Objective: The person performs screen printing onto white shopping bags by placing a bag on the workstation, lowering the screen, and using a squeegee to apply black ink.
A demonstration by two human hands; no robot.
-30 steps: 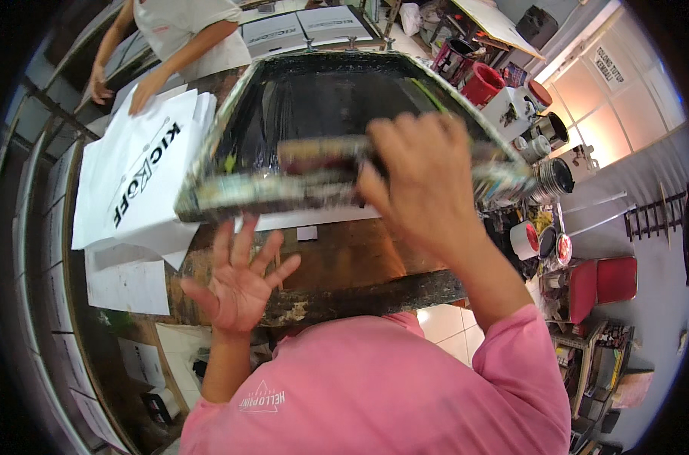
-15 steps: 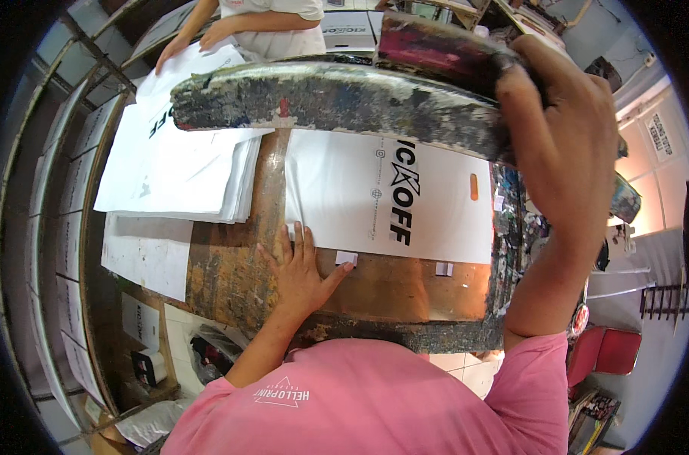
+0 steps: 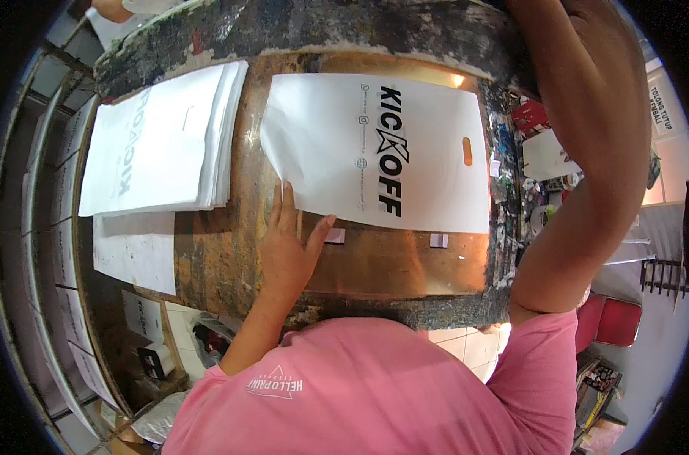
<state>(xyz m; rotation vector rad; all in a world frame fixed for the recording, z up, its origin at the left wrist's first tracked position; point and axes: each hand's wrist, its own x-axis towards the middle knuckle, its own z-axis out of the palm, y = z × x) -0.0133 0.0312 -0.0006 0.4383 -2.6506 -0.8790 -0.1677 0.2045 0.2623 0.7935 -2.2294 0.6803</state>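
Note:
A white plastic bag with bold black print lies on the coppery board. Its left edge bulges upward slightly, and the board shows through its handle slot. My left hand is open, palm down, its fingertips at the bag's near left corner. The thumb reaches beside a small white tab on the board. Across the top, a thick paint-crusted frame bar is raised above the board. My right arm stretches up to its right end; that hand is cut off by the upper edge.
Left of the bag stands a stack of white printed bags, over a white sheet. A metal rack lines the far left. Cluttered containers stand on the right, with a red chair behind. Part of another person's arm shows at top left.
The frame bar has risen toward me, and my right hand has gone out of view above. The other person's hands have left the stack. My left hand stays at the bag's edge.

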